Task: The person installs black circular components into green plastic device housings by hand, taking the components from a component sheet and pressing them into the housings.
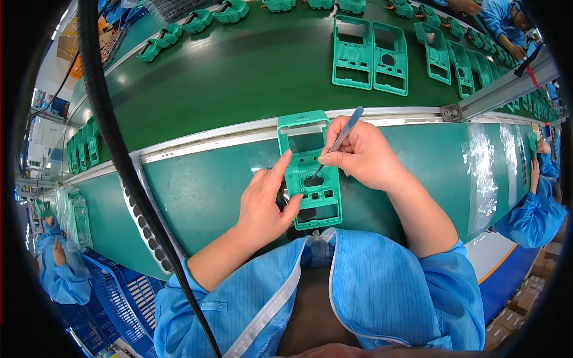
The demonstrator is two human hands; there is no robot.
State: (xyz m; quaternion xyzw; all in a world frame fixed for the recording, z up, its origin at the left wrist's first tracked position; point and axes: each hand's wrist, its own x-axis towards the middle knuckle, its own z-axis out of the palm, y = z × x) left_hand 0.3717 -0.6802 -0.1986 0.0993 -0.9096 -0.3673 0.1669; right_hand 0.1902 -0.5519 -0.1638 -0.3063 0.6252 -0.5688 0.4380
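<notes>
In front of me on the green bench lies a teal plastic housing [293, 174], with a large rectangular opening at each end. My left hand [262, 203] rests against its left side, with forefinger and thumb spread apart and touching the frame. Pinched between the fingers of my right hand [365, 156] is a pair of grey metal tweezers [347, 132], slanting down to the left. Their tips reach a black oval piece [314, 181] set in the middle of the housing. Whether the tips grip it, I cannot tell.
Beyond a metal rail, a green conveyor belt [227, 77] carries paired teal housings [390, 65] and several smaller teal parts [199, 21]. A strip of black round pads [144, 224] lies left. A black cable [113, 119] crosses my view. Co-workers in blue sit at both sides.
</notes>
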